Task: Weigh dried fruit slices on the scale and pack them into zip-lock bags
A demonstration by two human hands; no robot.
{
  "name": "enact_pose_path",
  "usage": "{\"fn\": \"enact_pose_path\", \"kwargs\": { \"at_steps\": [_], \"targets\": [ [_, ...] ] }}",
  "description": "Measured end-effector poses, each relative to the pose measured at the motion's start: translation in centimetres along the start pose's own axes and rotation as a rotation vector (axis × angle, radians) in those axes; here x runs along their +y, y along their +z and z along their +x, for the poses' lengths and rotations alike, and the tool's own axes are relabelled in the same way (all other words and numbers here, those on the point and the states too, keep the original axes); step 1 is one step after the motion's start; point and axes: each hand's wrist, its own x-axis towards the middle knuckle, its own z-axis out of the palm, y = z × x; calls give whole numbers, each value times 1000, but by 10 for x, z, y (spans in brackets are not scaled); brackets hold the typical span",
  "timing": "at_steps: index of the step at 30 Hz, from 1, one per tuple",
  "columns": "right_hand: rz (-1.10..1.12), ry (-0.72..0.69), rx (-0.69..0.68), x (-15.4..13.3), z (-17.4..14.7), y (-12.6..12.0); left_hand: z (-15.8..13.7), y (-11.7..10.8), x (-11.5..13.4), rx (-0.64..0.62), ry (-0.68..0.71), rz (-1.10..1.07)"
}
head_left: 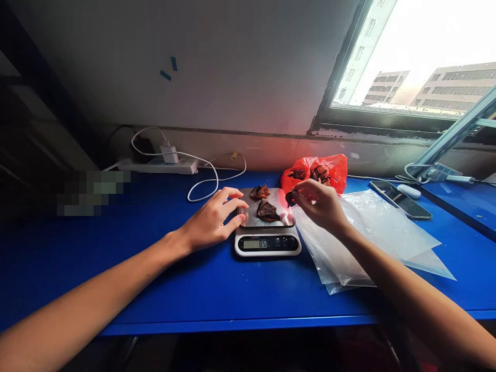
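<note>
A small digital kitchen scale (267, 245) stands on the blue table, its display reading about 8.5. Two dark brown pieces of dried peel, one (268, 211) nearer me and another (260, 192) behind it, lie on its metal plate. My left hand (211, 217) is at the plate's left edge, fingers apart and holding nothing. Between the thumb and fingers of my right hand (320, 204) is a dark piece of dried peel (290, 198), at the plate's right edge. Behind that hand sits an open red plastic bag (340, 169) with more such pieces inside.
Clear plastic bags (391, 227) lie spread right of the scale, partly under my right forearm. Farther right are a phone (401, 199) and a white earbud case (409, 191). A power strip (158, 166) with a white cable (218, 181) runs along the wall.
</note>
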Motion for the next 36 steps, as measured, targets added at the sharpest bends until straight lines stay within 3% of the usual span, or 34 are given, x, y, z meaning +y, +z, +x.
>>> {"fn": "enact_pose_path", "kwargs": {
  "at_steps": [6,10,16,21,28,30,34,36],
  "targets": [
    [-123,-7,96,-3,1,13,1,2,-2,5,14,16],
    [-191,-7,23,-1,1,18,2,2,-2,6,16,6],
    [-98,-105,-92,-1,-1,11,0,0,0,-6,2,12],
    [-135,-75,76,5,3,-1,0,-1,1,23,19,10],
    [-276,-118,176,11,11,-17,-1,0,1,30,56,25],
    [-374,-144,38,16,13,-31,-1,0,1,36,59,25],
    [-497,-157,-436,37,9,-61,-1,0,1,27,68,20],
    [-531,-134,-562,50,6,-68,-1,1,1,26,75,21]
  ]
}}
